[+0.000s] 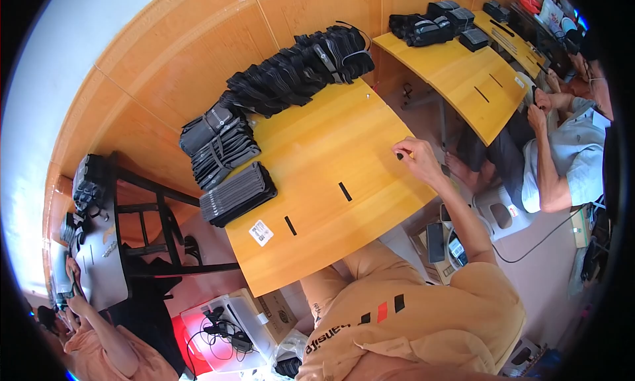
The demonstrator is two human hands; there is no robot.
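- Right hand (418, 159): fingertips closed in a pinch on a small black piece (399, 156), above the right side of the yellow wood tabletop (311, 156).
- Left hand: out of frame, so can't tell its state or whether it holds anything.
- Small black piece: at the fingertips, mostly covered by them; exact shape can't be read.
- Two short black strips lie flat on the tabletop, well apart: one near the middle (344, 192), the other (290, 225) closer to the near left edge.
- White label (260, 233): flat, just left of the second strip.
- Neat black stack (239, 193) at the left edge of the tabletop, beyond the label.
- Strapped black bundles (223, 149) behind that stack.
- Long row of black fabric pieces (291, 77) along the far edge, by the wood-panelled wall (317, 10).
- Right: second yellow tabletop (456, 67) with black bundles (433, 25) at its far end; a co-worker in a light grey top (569, 159) sits beside it.
- Lower left: clear plastic bin (253, 318) with tangled black cables (221, 331).
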